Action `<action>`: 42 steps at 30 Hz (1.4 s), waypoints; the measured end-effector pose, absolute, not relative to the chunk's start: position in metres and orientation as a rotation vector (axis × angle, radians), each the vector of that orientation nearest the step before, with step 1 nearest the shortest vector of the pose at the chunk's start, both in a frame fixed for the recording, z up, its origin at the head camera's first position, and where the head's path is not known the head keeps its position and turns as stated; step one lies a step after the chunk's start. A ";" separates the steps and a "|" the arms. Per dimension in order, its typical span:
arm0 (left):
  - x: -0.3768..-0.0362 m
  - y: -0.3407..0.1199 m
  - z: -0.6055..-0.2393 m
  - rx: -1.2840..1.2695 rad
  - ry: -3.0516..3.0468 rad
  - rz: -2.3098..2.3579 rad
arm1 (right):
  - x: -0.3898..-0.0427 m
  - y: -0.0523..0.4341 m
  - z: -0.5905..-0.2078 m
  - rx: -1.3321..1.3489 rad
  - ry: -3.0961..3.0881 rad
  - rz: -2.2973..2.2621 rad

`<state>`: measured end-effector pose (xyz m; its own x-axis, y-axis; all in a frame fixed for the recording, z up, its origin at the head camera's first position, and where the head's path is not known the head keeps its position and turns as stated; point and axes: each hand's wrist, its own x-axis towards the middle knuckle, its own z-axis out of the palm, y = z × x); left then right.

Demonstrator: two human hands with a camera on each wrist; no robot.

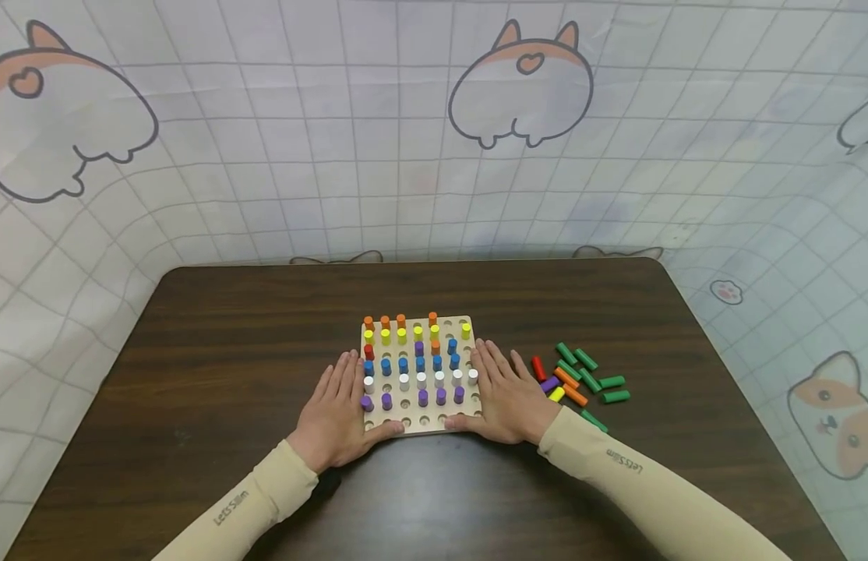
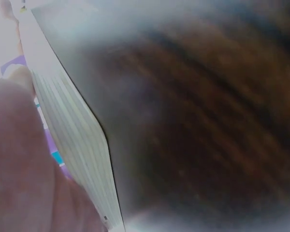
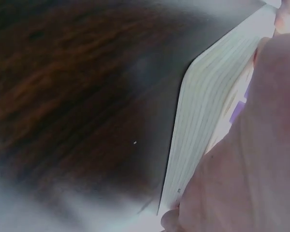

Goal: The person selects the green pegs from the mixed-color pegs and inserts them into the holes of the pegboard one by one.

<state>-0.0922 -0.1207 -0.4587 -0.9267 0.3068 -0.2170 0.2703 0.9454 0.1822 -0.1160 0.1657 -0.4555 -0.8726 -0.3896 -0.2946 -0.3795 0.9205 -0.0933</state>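
A pale wooden pegboard lies on the table between both hands. Colored pegs stand in its holes: purple, white, blue, yellow and orange, plus a red peg. Some holes hold no peg. My left hand lies along the board's left side, fingers straight, its thumb at the near edge. Mirroring it, my right hand rests along the right side with straight fingers. Both wrist views show the layered board edge close beside the hand.
Right of my right hand lie loose pegs: several green pegs, orange pegs, a red one, a purple one and a yellow one. The dark wood table ends at a grid-patterned cloth behind it.
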 end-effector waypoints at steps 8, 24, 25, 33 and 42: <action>-0.096 -0.129 -0.464 0.500 2.826 0.253 | -0.117 0.168 -0.452 -0.598 2.768 -0.062; -0.125 -0.176 -0.451 0.434 2.744 0.714 | -0.119 0.207 -0.430 -0.576 2.792 -0.348; -0.127 -0.177 -0.451 0.416 2.759 0.762 | -0.120 0.211 -0.427 -0.566 2.800 -0.382; -0.150 -0.174 -0.461 0.230 2.627 1.226 | -0.126 0.252 -0.413 -0.419 2.856 -0.612; -0.168 -0.164 -0.476 0.066 2.414 1.454 | -0.135 0.300 -0.409 -0.255 2.915 -0.802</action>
<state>-0.1676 -0.1640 -0.4759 -0.9475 0.2023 -0.2477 -0.1243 0.4805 0.8682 -0.1348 0.2997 -0.4087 -0.9802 -0.1891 -0.0590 -0.1324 0.8467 -0.5154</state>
